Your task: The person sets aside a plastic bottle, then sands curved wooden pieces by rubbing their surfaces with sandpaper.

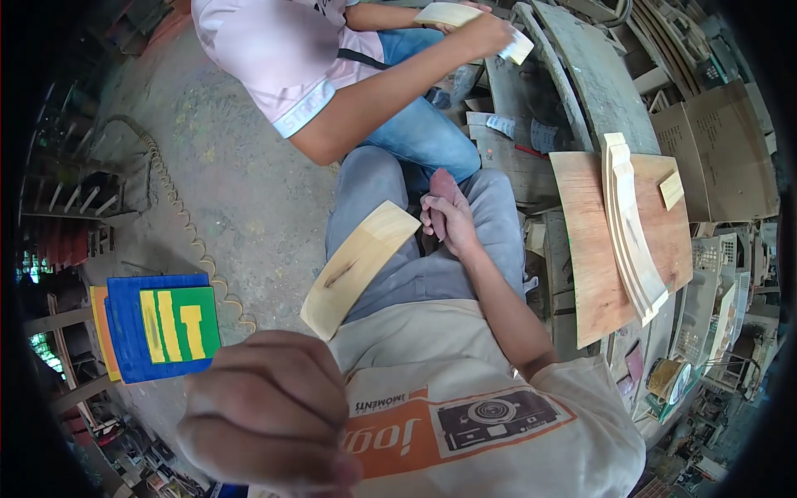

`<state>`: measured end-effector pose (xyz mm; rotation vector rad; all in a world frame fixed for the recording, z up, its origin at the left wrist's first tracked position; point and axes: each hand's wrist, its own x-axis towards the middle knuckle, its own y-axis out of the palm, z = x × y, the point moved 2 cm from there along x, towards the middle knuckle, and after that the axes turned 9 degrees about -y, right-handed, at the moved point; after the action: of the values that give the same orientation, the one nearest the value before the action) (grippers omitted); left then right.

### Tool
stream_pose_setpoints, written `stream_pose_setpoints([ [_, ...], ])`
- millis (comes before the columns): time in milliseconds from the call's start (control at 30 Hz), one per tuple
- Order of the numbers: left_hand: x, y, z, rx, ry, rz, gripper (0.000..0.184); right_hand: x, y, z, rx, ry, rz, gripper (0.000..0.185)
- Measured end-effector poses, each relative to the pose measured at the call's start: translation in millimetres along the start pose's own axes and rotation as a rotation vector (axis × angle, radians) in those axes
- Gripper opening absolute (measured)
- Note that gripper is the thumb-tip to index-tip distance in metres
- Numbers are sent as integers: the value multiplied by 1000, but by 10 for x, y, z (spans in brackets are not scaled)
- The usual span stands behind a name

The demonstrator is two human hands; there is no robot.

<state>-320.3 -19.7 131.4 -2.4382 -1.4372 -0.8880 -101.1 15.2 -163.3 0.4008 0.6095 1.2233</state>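
Observation:
A curved, pale wooden board with a dark streak lies slanted across my left thigh, with no hand on it. My left hand is a closed fist, raised close to the camera at the lower left; whatever may be inside it is hidden. Over my lap, my right hand has its fingers curled around a reddish-brown piece of sandpaper. The sandpaper is apart from the board, to the right of its upper end.
Facing me, a person works on a curved wooden piece. Stacked curved strips and a small block rest on a plywood sheet at right. Painted boards and a coiled hose are at left. A cardboard box stands behind.

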Motion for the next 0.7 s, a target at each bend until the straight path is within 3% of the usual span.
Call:
stream_pose_setpoints([
  [67,44,-41,111,21,-33,78,52,-9,7,7,-23,-5,-20,29],
  [133,79,-76,300,-188,96,129,47,-2,-18,-5,-29,-5,-15,31],
  [200,13,81,345,310,-242,-234,43,6,-17,-19,-30,-4,-7,32],
  [267,59,185,577,2,-370,-186,19,4,-23,-15,-43,-6,2,33],
  [367,28,281,865,-160,-452,-36,21,36,-32,-67,-26,-43,-51,48],
  [467,55,372,966,-265,-531,27,21,51,-74,-85,-47,12,-37,47],
  [700,64,467,1050,-544,-661,120,19,72,-135,-118,-98,-77,-46,73],
])
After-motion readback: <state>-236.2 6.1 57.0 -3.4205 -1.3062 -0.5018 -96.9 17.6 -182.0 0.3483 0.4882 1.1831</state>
